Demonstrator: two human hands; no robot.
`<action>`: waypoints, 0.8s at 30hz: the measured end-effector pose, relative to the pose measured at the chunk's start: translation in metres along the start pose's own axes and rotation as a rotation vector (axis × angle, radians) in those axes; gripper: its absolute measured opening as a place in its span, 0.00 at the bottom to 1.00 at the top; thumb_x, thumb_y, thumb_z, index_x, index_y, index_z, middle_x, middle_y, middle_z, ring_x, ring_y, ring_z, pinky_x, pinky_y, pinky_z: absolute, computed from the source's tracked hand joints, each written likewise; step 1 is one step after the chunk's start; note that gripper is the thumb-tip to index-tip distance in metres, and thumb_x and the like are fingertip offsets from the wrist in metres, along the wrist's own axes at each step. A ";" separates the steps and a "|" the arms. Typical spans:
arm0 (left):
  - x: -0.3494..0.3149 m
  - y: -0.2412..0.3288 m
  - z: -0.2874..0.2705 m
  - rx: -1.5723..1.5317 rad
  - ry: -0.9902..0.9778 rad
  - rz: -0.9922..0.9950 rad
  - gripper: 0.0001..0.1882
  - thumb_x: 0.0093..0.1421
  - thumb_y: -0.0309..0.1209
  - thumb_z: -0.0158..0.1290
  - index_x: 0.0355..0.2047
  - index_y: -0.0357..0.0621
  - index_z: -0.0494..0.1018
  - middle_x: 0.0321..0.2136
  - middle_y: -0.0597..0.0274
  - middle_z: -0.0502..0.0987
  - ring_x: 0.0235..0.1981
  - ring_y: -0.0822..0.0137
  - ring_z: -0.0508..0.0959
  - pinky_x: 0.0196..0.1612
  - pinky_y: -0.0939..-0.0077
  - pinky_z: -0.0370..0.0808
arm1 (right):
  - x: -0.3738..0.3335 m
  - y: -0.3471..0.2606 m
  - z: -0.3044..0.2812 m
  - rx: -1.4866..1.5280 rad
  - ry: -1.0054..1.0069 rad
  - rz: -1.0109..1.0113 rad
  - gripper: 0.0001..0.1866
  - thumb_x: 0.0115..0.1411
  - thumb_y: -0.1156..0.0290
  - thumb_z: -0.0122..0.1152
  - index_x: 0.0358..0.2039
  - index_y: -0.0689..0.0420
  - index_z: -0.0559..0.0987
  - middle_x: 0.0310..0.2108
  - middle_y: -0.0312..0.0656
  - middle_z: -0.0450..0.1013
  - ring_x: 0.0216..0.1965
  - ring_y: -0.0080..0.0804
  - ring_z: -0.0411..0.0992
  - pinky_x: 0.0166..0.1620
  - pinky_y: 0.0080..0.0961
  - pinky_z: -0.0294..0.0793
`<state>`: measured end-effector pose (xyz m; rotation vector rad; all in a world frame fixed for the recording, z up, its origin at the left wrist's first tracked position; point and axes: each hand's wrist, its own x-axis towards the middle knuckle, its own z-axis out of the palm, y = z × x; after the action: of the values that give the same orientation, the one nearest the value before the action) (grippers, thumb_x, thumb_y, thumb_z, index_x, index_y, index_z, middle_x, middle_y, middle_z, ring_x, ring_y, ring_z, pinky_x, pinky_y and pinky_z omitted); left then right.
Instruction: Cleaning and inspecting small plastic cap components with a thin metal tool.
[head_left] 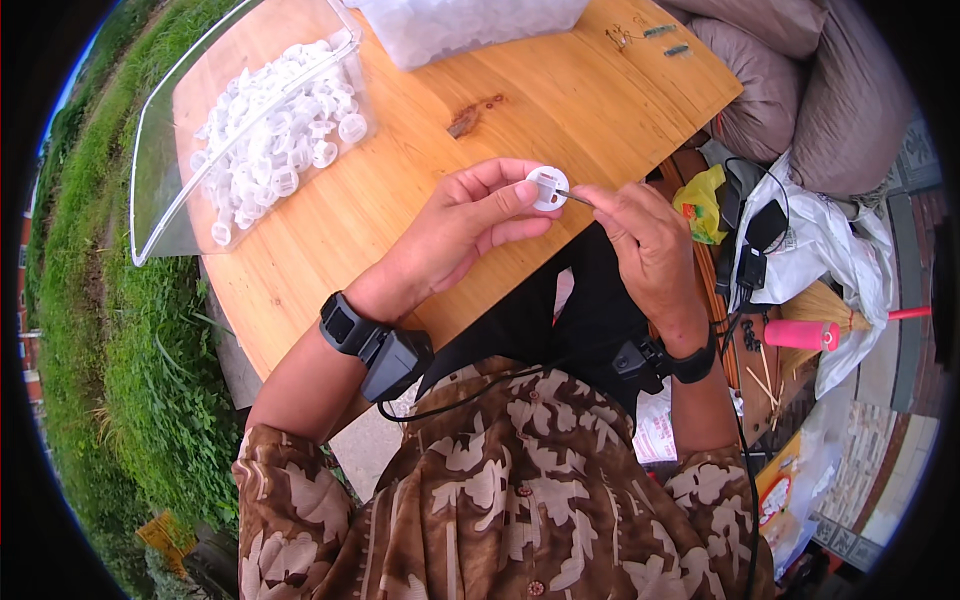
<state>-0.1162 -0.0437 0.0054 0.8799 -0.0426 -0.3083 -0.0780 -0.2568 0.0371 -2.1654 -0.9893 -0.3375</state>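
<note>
Over the near right part of the wooden table, my left hand pinches a small round white plastic part between thumb and fingers. It has slots in its face. My right hand grips a thin dark metal tool, its tip at the face of the part. The handle end is hidden in the fingers, so I cannot tell its exact kind. To the left, many similar white plastic parts lie heaped in a clear plastic bin.
A translucent box of white pieces stands at the far edge. Small green components with thin wires lie at the far right. Beyond the right edge are stuffed sacks, a yellow plastic bag, cables and a pink cylinder. Grass borders the left.
</note>
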 end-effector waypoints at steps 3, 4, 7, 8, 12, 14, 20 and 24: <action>0.000 -0.001 0.003 0.042 -0.006 0.014 0.15 0.66 0.30 0.48 0.50 0.37 0.69 0.45 0.58 0.75 0.47 0.67 0.77 0.49 0.79 0.78 | -0.001 -0.001 -0.002 -0.034 -0.024 -0.004 0.12 0.54 0.79 0.58 0.39 0.55 0.81 0.23 0.43 0.68 0.27 0.41 0.70 0.29 0.33 0.68; 0.000 0.000 0.004 0.058 -0.001 0.025 0.14 0.66 0.30 0.48 0.50 0.38 0.69 0.45 0.59 0.75 0.47 0.67 0.77 0.49 0.79 0.77 | -0.001 -0.002 -0.004 -0.045 -0.036 0.001 0.12 0.54 0.79 0.57 0.39 0.55 0.81 0.22 0.43 0.67 0.27 0.41 0.70 0.29 0.34 0.68; -0.001 0.000 0.002 0.072 0.000 0.039 0.14 0.66 0.30 0.49 0.49 0.38 0.69 0.45 0.60 0.75 0.47 0.68 0.77 0.50 0.77 0.77 | 0.000 -0.005 -0.006 -0.066 -0.055 -0.001 0.12 0.54 0.79 0.57 0.39 0.55 0.81 0.22 0.43 0.66 0.27 0.41 0.70 0.29 0.34 0.68; -0.001 0.000 0.001 0.073 -0.005 0.040 0.13 0.66 0.30 0.49 0.48 0.38 0.70 0.45 0.60 0.75 0.47 0.68 0.77 0.51 0.75 0.76 | 0.001 -0.005 -0.006 -0.073 -0.059 -0.006 0.12 0.54 0.79 0.57 0.39 0.55 0.80 0.22 0.43 0.66 0.26 0.41 0.70 0.28 0.34 0.68; -0.001 0.000 0.001 0.061 -0.015 0.033 0.13 0.66 0.31 0.49 0.48 0.38 0.70 0.45 0.61 0.75 0.47 0.68 0.76 0.51 0.75 0.76 | 0.000 -0.005 -0.009 -0.109 -0.068 -0.013 0.12 0.54 0.79 0.57 0.39 0.55 0.80 0.22 0.43 0.66 0.26 0.41 0.70 0.28 0.35 0.68; -0.001 0.000 0.002 0.058 -0.019 0.032 0.13 0.66 0.31 0.49 0.48 0.39 0.70 0.44 0.61 0.75 0.47 0.69 0.76 0.51 0.76 0.76 | 0.000 -0.005 -0.010 -0.119 -0.071 -0.017 0.11 0.55 0.78 0.57 0.39 0.54 0.80 0.22 0.43 0.66 0.26 0.41 0.70 0.28 0.35 0.68; -0.002 0.002 0.002 0.107 -0.044 0.049 0.13 0.66 0.31 0.49 0.48 0.39 0.70 0.44 0.62 0.75 0.47 0.71 0.76 0.51 0.76 0.75 | -0.001 -0.010 -0.012 -0.075 -0.104 0.051 0.11 0.56 0.77 0.56 0.39 0.56 0.80 0.23 0.44 0.68 0.26 0.43 0.70 0.28 0.35 0.68; -0.002 0.004 0.002 0.166 -0.043 0.043 0.13 0.66 0.31 0.49 0.48 0.38 0.70 0.44 0.63 0.75 0.47 0.72 0.75 0.52 0.76 0.75 | 0.001 -0.016 -0.016 0.027 -0.150 0.175 0.10 0.57 0.76 0.56 0.39 0.58 0.81 0.24 0.45 0.70 0.26 0.44 0.72 0.29 0.34 0.69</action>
<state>-0.1175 -0.0422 0.0096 1.0354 -0.1280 -0.2863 -0.0883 -0.2601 0.0571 -2.2589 -0.8708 -0.0793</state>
